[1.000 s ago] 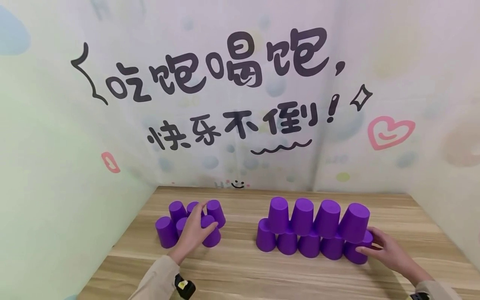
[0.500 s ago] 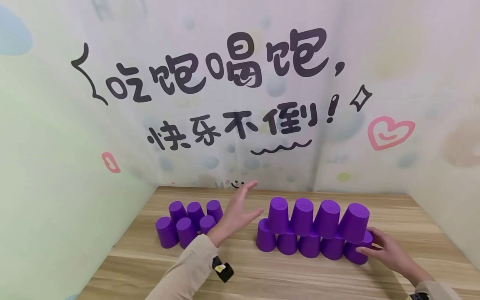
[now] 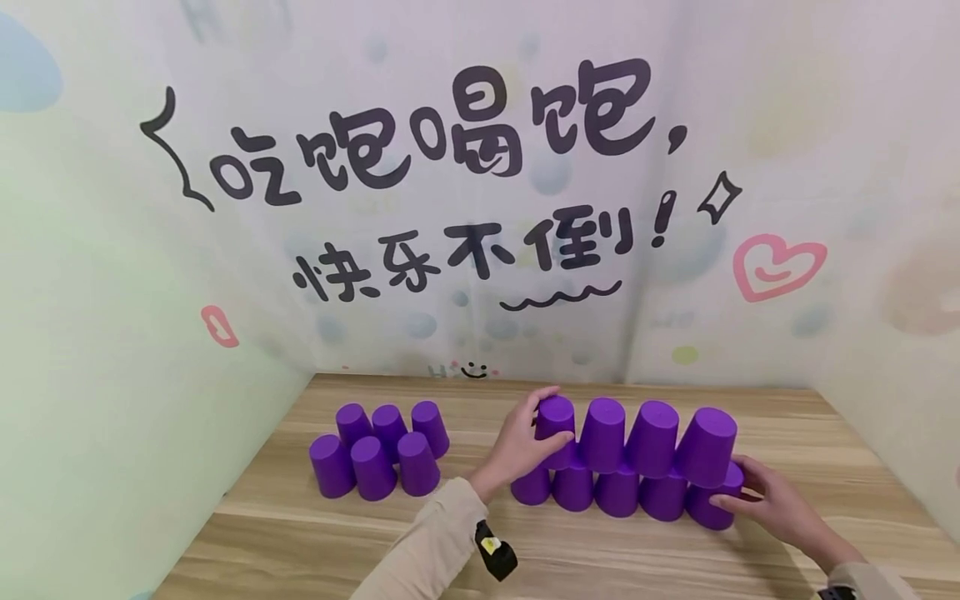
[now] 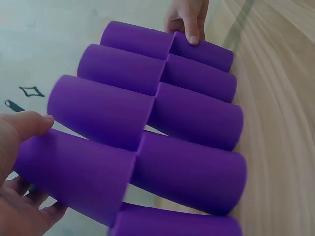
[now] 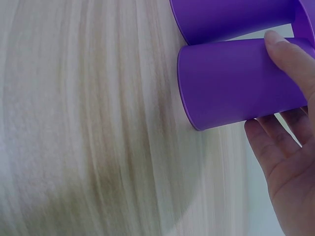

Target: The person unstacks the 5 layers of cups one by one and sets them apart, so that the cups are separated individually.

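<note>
Purple cups stand upside down in two stacked rows on the right side of the wooden table. My left hand [image 3: 517, 446] holds the leftmost upper cup [image 3: 557, 415], thumb on its near side and fingers around the far side. That cup [image 4: 76, 169] still sits over the lower row in the left wrist view. At the other end, my right hand [image 3: 780, 504] holds the rightmost lower cup [image 3: 708, 507] between thumb and fingers. In the right wrist view this cup [image 5: 231, 83] has its rim on the tabletop, under the end of the upper row.
A separate group of several upside-down purple cups [image 3: 373, 467] stands at the left of the table [image 3: 300, 550]. Behind the table hangs a white printed curtain [image 3: 465, 333] with black lettering. Pale walls flank both sides.
My left hand has left the left group of cups, swung right, and closed around the leftmost upper cup of the stack. My right hand has stayed on its cup.
</note>
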The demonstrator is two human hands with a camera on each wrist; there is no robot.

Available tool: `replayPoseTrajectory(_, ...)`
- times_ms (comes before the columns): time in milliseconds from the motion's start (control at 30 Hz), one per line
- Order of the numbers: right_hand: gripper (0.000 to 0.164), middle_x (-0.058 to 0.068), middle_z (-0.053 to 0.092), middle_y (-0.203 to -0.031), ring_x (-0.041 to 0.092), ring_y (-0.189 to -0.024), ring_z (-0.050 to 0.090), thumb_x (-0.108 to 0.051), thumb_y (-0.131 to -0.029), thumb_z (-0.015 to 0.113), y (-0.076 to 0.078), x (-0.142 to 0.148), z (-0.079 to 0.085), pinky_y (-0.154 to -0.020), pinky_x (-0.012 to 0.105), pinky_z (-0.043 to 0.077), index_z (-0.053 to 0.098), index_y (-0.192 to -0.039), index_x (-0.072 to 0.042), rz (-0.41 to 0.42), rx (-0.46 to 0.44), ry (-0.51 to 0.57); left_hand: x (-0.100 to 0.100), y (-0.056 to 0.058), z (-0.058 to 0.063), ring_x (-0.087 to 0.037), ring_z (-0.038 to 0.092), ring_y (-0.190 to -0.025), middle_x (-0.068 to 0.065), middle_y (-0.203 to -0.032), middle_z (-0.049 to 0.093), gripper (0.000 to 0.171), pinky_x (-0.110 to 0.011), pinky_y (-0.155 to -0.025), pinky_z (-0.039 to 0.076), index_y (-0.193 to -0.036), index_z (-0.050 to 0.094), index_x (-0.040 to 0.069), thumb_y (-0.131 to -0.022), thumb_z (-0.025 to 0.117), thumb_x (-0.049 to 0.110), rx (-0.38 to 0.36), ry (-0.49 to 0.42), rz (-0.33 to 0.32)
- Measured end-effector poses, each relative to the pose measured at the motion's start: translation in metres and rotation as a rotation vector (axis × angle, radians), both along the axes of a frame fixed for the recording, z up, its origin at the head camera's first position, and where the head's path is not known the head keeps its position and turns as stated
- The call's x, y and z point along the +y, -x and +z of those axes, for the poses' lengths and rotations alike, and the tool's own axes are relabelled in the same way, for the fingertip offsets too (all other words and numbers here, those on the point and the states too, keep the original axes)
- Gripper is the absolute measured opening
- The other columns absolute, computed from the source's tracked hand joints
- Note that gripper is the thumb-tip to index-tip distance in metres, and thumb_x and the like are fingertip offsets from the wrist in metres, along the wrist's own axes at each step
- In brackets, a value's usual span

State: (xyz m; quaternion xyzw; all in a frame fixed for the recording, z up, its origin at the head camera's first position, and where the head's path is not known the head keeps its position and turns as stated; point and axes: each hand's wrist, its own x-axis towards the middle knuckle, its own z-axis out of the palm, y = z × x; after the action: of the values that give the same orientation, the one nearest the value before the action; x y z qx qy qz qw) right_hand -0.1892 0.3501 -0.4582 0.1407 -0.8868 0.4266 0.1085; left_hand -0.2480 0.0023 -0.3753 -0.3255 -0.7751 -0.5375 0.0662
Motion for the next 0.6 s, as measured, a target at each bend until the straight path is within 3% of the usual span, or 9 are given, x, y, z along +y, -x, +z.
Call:
replayPoseTrajectory(133, 0.048, -0.026, 0.049, -0.097, -0.009, -0.085, 0.051, -0.001, -0.073, 0.069, 0.0, 0.002, -0.002, -0.063, 0.02, 0.05, 0.044, -0.112, 0.014, 0.007, 0.026, 0.006, -0.002, -0.009, 0.004, -0.032, 0.05, -0.105, -0.019, -0.112, 0.053, 0.052, -0.045, -0.089, 0.04, -0.124, 0.041, -0.003, -0.078, 0.064, 0.002, -0.123, -0.062, -0.006)
replayPoseTrajectory(233, 0.047, -0.029, 0.048, -0.096, -0.009, -0.085, 0.051, 0.001, -0.072, 0.069, 0.001, 0.001, -0.004, -0.063, 0.02, 0.05, 0.044, -0.111, 0.015, 0.008, 0.037, 0.011, -0.003, -0.009, -0.001, -0.032, 0.049, -0.104, -0.018, -0.11, 0.054, 0.051, -0.044, -0.089, 0.04, -0.123, 0.042, -0.004, -0.078, 0.064, 0.004, -0.172, -0.08, 0.004)
replayPoseTrajectory(467, 0.049, -0.031, 0.047, -0.096, -0.01, -0.085, 0.05, 0.001, -0.073, 0.068, 0.0, 0.001, -0.002, -0.063, 0.02, 0.05, 0.043, -0.112, 0.016, 0.011, 0.022, 0.016, -0.003, -0.008, -0.005, -0.03, 0.05, -0.104, -0.017, -0.11, 0.054, 0.051, -0.042, -0.088, 0.041, -0.123, 0.043, -0.003, -0.078, 0.065, 0.006, -0.18, -0.078, 0.022)
replayPoseTrajectory(600, 0.049, -0.032, 0.046, -0.096, -0.01, -0.085, 0.05, 0.001, -0.073, 0.068, 0.0, 0.001, -0.001, -0.064, 0.019, 0.05, 0.043, -0.112, 0.016, 0.01, 0.019, 0.015, -0.008, -0.008, 0.005, -0.03, 0.05, -0.105, -0.018, -0.112, 0.053, 0.052, -0.042, -0.089, 0.041, -0.124, 0.041, -0.003, -0.078, 0.065, 0.006, -0.157, -0.084, 0.019)
